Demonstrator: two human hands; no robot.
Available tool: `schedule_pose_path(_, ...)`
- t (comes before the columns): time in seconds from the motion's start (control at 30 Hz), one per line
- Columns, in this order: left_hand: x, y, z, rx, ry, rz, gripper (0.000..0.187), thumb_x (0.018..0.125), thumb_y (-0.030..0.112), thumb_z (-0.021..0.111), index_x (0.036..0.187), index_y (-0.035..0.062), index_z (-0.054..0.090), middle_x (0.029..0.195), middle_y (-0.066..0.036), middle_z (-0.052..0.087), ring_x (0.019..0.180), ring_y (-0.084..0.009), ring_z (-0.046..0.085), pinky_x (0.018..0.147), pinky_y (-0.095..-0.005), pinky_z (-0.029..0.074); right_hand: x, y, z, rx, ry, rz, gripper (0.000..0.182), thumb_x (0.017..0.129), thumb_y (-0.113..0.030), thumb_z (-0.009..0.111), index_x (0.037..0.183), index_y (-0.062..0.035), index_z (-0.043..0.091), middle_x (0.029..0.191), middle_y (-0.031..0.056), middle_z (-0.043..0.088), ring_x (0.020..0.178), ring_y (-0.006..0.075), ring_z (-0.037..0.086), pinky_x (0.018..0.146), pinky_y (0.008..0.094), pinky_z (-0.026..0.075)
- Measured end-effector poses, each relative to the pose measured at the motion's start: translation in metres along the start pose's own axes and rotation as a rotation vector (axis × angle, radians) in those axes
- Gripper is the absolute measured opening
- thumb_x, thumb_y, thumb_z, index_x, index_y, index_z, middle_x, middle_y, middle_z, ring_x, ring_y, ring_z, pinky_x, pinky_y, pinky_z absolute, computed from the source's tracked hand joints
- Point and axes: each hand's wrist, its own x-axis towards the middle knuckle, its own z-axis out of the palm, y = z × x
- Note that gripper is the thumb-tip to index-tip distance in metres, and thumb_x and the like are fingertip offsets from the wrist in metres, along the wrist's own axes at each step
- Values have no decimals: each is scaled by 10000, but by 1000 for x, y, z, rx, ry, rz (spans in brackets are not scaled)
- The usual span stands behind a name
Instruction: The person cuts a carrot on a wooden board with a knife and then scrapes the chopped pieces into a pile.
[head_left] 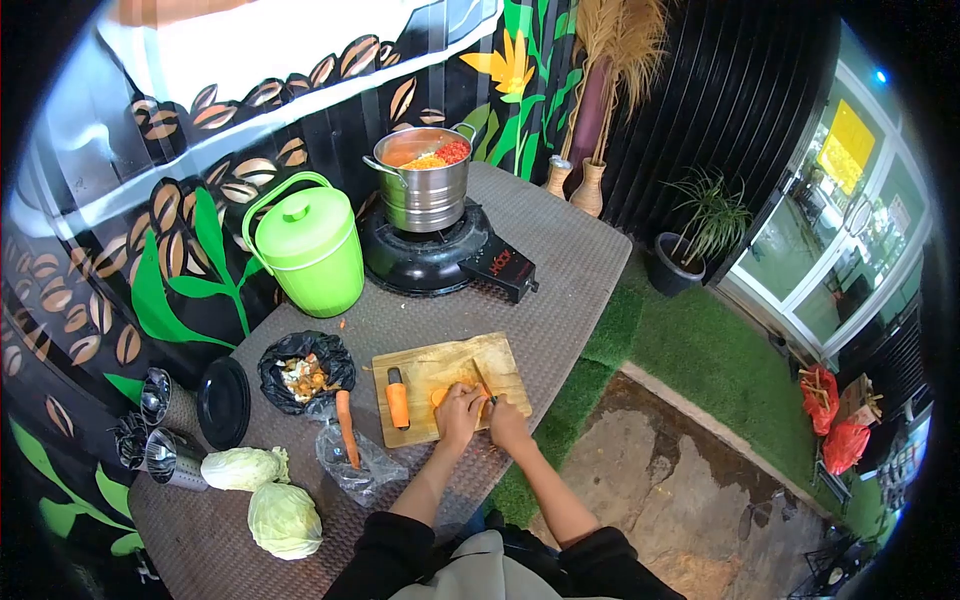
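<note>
A wooden cutting board (425, 362) lies on the table before me. On it my left hand (458, 416) presses down with fingers bent over orange carrot slices (438, 397); the piece beneath the fingers is mostly hidden. Close beside it, my right hand (509, 424) is closed around the handle of a knife (481, 376), its blade pointing away from me over the board. A thick carrot piece (398, 408) with a dark object (394, 377) at its far end rests on the board's left side. Left of the board, a whole carrot (346, 425) lies on a clear plastic bag (365, 470).
A steel pot (423, 200) with chopped orange and red food sits on a black gas stove (425, 262). Nearby are a green lidded bucket (310, 250), a black bag (275, 378) of scraps, cabbage (285, 520), napa cabbage (243, 468), black plates (223, 403) and steel utensil holders (175, 460).
</note>
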Motion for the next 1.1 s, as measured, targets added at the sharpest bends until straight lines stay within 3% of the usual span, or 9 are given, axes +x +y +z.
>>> schedule_pose_path(0.17,1,1,0,-30,-14,-38,239,825,233,685,1021,98,718,862,-50,611,755,-233,615,660,-358,487,-16,1,-10,65,-105,15,358,955,-256,458,1009,97,475,871,330,622,875,499,609,772,548,485)
schedule_pose_path(0.23,1,-4,3,-67,-21,-47,240,821,232,689,1015,94,720,865,-55,611,767,-240,615,666,-360,487,-30,-11,2,72,75,119,360,957,-254,452,1004,102,480,870,326,625,872,493,612,782,543,483)
schedule_pose_path(0.37,0,-4,4,-51,-23,-37,237,818,230,690,1009,93,722,870,-58,612,780,-243,616,668,-363,484,-21,-15,-2,96,16,184,359,958,-260,452,1025,90,490,909,333,619,904,487,607,801,541,479)
schedule_pose_path(0.53,-1,-2,1,-56,11,-17,218,818,218,691,996,96,728,881,-55,612,783,-237,616,667,-360,483,2,9,-7,3,-154,15,335,959,-270,455,1033,54,500,973,346,603,915,497,601,795,550,481)
schedule_pose_path(0.73,0,-6,3,-40,-40,-61,209,829,211,680,1000,101,729,885,-56,617,792,-247,617,673,-364,486,-24,-20,4,46,11,173,351,950,-253,471,1025,88,499,904,329,624,896,484,617,780,541,491)
schedule_pose_path(0.97,-3,-8,4,-70,-7,-56,177,822,190,690,965,96,737,884,-77,623,800,-258,617,664,-366,492,0,3,5,-31,-142,34,359,955,-287,459,1092,45,465,945,307,636,911,450,634,789,510,509)
schedule_pose_path(1.1,0,-14,10,-88,12,-36,162,809,174,701,938,85,740,873,-78,624,785,-256,619,654,-367,493,-26,-24,1,62,-25,169,328,949,-241,459,1028,77,470,908,338,621,892,487,616,780,543,490)
